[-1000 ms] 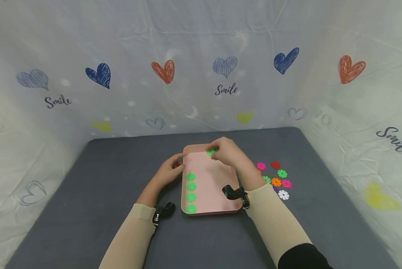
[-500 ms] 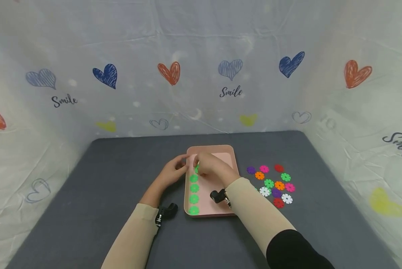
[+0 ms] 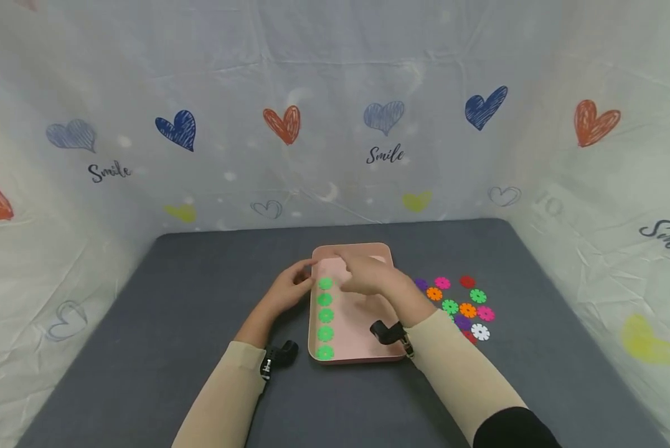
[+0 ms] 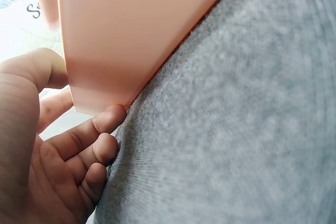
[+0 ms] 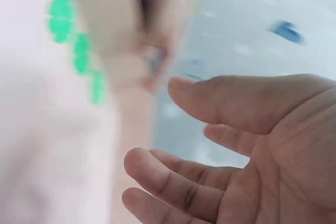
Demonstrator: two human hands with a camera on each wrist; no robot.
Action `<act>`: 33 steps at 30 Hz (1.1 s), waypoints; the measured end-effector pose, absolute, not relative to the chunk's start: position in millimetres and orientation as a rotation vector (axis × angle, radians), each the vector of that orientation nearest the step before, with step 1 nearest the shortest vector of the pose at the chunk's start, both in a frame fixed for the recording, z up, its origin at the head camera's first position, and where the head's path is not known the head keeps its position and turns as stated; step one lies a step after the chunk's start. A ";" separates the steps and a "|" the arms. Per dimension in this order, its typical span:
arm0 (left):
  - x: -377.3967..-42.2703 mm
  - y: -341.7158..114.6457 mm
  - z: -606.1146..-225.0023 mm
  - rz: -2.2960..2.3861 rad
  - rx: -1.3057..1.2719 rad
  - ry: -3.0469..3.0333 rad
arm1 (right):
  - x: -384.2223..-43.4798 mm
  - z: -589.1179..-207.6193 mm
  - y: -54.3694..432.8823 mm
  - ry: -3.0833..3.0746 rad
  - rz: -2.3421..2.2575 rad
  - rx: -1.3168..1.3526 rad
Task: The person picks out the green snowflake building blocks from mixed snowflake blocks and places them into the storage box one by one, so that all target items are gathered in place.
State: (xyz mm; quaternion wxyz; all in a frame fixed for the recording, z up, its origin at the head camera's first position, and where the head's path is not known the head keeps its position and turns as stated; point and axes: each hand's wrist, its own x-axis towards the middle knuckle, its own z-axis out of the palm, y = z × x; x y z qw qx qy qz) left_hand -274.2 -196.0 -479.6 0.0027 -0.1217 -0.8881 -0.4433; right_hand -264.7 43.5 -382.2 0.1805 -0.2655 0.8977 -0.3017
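Observation:
Along the left side of a pink rectangular tray (image 3: 350, 341), several green notched plastic discs (image 3: 325, 315) lie flat in a straight column. My left hand (image 3: 287, 287) rests against the tray's left edge; in the left wrist view its thumb and fingers touch the pink wall (image 4: 126, 35). Above the tray's upper part, my right hand (image 3: 368, 274) is apart from the discs. The right wrist view shows its fingers (image 5: 194, 182) spread from the thumb with nothing between them, and some green discs (image 5: 61, 18) beyond, blurred.
On the grey table (image 3: 212, 280), right of the tray, lies a loose group of notched discs in orange (image 3: 467, 310), pink, red, purple, white and green. My right forearm partly hides them. A white curtain (image 3: 335, 74) with hearts surrounds the table's back and sides.
My right hand carried a green disc to the column's top, let it go there, and has drawn back to the right. The left hand stays at the tray's edge.

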 end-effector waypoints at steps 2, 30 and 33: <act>-274.3 -194.6 -480.2 -1.404 -0.371 -2.785 | -254.2 -373.0 66.4 2.554 -0.920 -0.710; -273.8 -193.1 -480.6 -1.403 -0.348 -2.788 | -243.3 -429.2 261.1 2.734 -0.851 0.255; -274.6 -192.4 -480.4 -1.401 -0.349 -2.791 | -243.9 -429.4 261.5 2.740 -0.823 0.263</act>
